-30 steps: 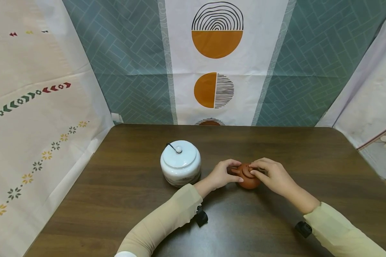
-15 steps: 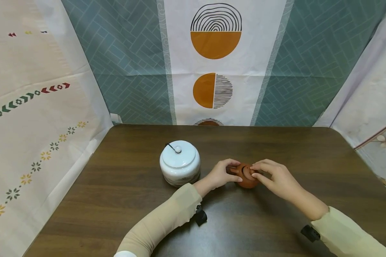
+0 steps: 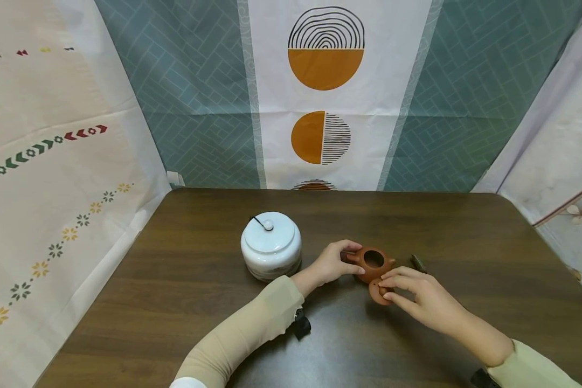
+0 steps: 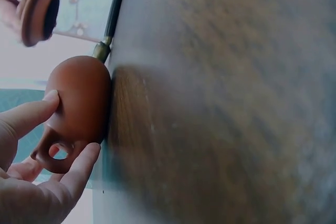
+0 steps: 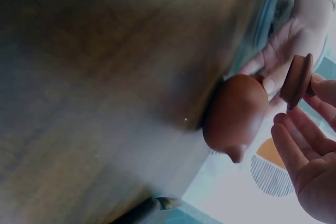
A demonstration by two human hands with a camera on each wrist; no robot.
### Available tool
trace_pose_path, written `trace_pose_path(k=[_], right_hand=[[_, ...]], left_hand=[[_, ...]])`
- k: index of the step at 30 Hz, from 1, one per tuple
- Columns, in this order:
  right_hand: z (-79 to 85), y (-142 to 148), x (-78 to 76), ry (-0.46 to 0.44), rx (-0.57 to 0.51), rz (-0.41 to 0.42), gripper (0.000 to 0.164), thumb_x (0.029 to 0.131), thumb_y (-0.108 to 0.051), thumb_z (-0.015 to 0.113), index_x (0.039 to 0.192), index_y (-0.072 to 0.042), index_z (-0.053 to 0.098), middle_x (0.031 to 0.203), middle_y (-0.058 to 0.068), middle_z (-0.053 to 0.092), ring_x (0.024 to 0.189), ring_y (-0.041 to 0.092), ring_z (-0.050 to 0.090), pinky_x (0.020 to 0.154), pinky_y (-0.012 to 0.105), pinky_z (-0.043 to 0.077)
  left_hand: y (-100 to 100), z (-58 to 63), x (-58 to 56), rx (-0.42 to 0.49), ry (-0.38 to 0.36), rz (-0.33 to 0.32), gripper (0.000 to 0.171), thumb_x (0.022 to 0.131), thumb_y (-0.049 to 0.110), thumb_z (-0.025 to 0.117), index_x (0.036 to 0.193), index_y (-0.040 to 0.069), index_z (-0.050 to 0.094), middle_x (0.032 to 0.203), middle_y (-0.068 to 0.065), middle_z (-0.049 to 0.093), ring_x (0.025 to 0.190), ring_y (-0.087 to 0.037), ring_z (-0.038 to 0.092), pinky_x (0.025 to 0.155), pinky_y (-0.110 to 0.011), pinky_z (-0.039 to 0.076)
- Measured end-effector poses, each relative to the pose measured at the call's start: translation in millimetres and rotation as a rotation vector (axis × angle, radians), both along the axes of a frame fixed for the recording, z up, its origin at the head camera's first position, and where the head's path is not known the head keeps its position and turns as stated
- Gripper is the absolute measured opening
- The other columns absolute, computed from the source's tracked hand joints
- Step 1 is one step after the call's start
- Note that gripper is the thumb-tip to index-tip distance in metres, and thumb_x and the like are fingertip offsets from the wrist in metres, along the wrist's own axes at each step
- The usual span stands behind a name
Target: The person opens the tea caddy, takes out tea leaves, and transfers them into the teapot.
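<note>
A small reddish-brown clay teapot (image 3: 367,275) stands on the wooden table with its round mouth uncovered. My left hand (image 3: 331,265) holds it at the handle side; in the left wrist view thumb and fingers press its body (image 4: 81,100) on either side of the loop handle. My right hand (image 3: 429,302) pinches the knob of the teapot lid (image 3: 377,293), just in front of the pot. Tilted on edge and apart from the teapot (image 5: 236,111), the lid (image 5: 296,81) shows its underside rim in the right wrist view.
Left of the teapot stands a white lidded jar (image 3: 270,248) with a dark cord at its knob. A dark rod with a brass-coloured end (image 3: 418,263) lies behind my right hand. Patterned cloths hang behind and beside the table (image 3: 199,323).
My right hand has lifted the lid off the teapot and brought it toward me, uncovering the mouth. The dark rod has come into sight. My left hand has stayed on the teapot.
</note>
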State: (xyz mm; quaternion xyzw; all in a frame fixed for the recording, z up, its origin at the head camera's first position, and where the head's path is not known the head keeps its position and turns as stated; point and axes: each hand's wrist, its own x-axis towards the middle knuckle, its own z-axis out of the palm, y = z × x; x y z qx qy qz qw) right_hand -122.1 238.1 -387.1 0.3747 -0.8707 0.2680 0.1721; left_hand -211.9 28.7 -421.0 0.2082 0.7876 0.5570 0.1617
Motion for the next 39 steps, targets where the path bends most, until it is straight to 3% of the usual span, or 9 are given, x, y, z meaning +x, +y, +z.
trace_pose_path(k=[6,14,21,30,34,39], right_hand=[[-9.4,1,6.7,-0.045,0.006,0.08,0.03,0.071,0.001,0.078,0.096,-0.014,0.072,0.1,-0.001,0.066,0.086,0.01,0.063,0.069,0.012,0.048],[-27.0,3,7.4,-0.053,0.013,0.198,0.023,0.073,-0.005,0.079,0.093,-0.014,0.072,0.098,-0.001,0.065,0.087,0.011,0.063,0.078,0.008,0.046],[-31.6,2,9.0,-0.078,0.067,0.222,0.022,0.076,-0.009,0.078,0.095,-0.016,0.072,0.1,-0.002,0.065,0.088,0.011,0.062,0.071,0.022,0.053],[-33.3,1,8.4,-0.087,0.079,0.254,0.02,0.077,-0.01,0.077,0.095,-0.017,0.071,0.1,-0.002,0.065,0.088,0.011,0.062,0.072,0.021,0.053],[-33.4,1,8.6,-0.103,0.077,0.25,0.021,0.077,-0.01,0.078,0.096,-0.017,0.071,0.101,-0.002,0.065,0.089,0.012,0.062,0.072,0.023,0.054],[-31.9,-1,9.1,-0.112,0.096,0.229,0.023,0.078,-0.015,0.078,0.1,-0.017,0.07,0.102,-0.003,0.065,0.092,0.012,0.059,0.074,0.026,0.054]], left_hand=[[1,0.3,-0.1,-0.002,-0.005,-0.001,0.049,0.079,0.001,0.075,0.125,0.001,0.058,0.124,-0.015,0.06,0.111,-0.027,0.06,0.082,-0.023,0.052],[1,1.1,-0.9,-0.021,0.003,-0.008,0.05,0.079,0.002,0.075,0.126,0.001,0.058,0.125,-0.014,0.06,0.111,-0.026,0.06,0.084,-0.023,0.051],[2,-0.5,-1.7,-0.022,0.004,-0.004,0.048,0.079,0.003,0.076,0.124,0.002,0.058,0.124,-0.014,0.061,0.11,-0.026,0.06,0.084,-0.024,0.051],[1,1.7,-0.5,-0.038,0.017,-0.003,0.049,0.08,0.004,0.075,0.125,0.002,0.058,0.124,-0.013,0.061,0.11,-0.026,0.06,0.084,-0.023,0.051],[1,2.5,0.1,-0.068,0.053,-0.003,0.049,0.08,0.005,0.075,0.126,0.003,0.058,0.124,-0.012,0.061,0.11,-0.025,0.06,0.086,-0.025,0.051],[0,7.1,4.0,-0.16,0.183,0.01,0.049,0.082,0.015,0.076,0.126,0.006,0.058,0.126,-0.01,0.058,0.116,-0.024,0.056,0.095,-0.029,0.047]])
